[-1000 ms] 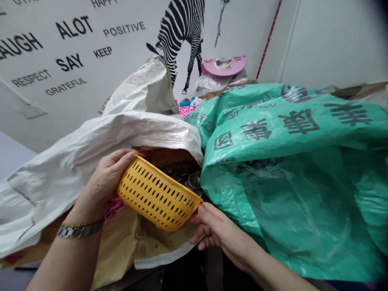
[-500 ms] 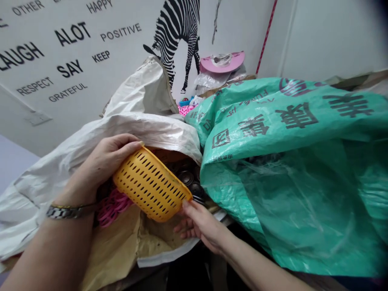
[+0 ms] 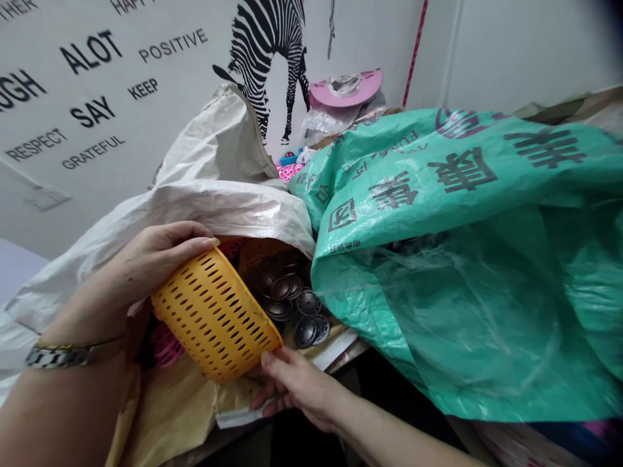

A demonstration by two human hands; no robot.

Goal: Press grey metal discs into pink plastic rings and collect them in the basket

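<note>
A yellow slotted plastic basket (image 3: 217, 314) is tipped on its side at the mouth of a white woven sack (image 3: 243, 204). My left hand (image 3: 168, 259) grips its upper left rim, thumb along the edge. The lower right rim is pinched by my right hand (image 3: 287, 383), the other fingers partly beneath the basket. Inside the sack, several dark round discs (image 3: 306, 318) lie in a heap just beyond the basket. Pink plastic pieces (image 3: 165, 344) show beneath the basket on the left. The inside of the basket is mostly turned away from me.
To the right bulges a large green plastic sack (image 3: 438, 259) with dark printing. Brown paper lining (image 3: 170, 415) spreads at the front. Behind are a pink visor (image 3: 345, 89) and pink pieces (image 3: 289, 171), against a wall with a zebra picture (image 3: 267, 52).
Both hands have moved left and slightly down with the basket, which is tilted more steeply. More of the dark discs in the sack now show.
</note>
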